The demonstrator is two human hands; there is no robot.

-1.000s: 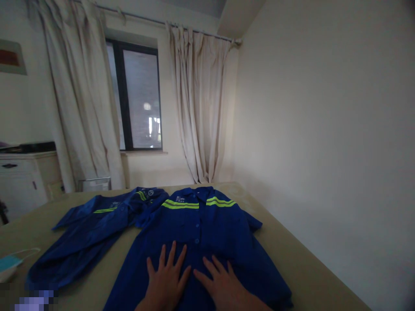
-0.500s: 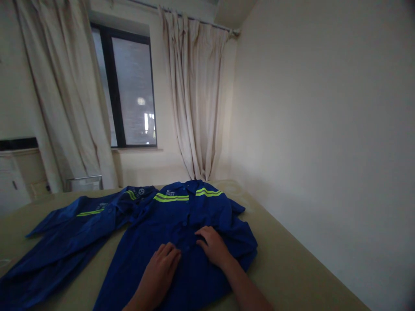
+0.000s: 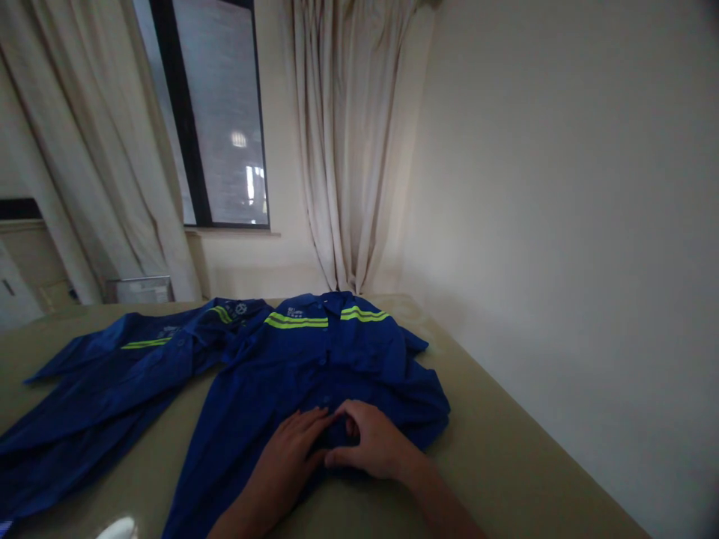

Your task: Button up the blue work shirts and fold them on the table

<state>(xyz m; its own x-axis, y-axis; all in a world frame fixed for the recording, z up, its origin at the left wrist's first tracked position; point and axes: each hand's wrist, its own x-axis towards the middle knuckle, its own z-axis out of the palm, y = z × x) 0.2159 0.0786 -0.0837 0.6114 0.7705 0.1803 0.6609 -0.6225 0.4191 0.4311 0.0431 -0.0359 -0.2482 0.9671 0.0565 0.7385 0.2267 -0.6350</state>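
Judge the blue shirt (image 3: 292,367), spread on the khaki surface (image 3: 505,464) beneath left hand (image 3: 289,453) and right hand (image 3: 371,442), light and limp, best taken by both edges, with each grip, clasping or released, impossible to tell.

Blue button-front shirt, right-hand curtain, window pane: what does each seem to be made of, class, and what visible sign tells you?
Blue button-front shirt: matt cloth, perhaps a cotton blend; it creases and drapes softly.
Right-hand curtain: matt fabric, possibly linen-like; it hangs in long, soft folds.
Window pane: glossy glass, it seems; the bright shapes in it look like reflections.
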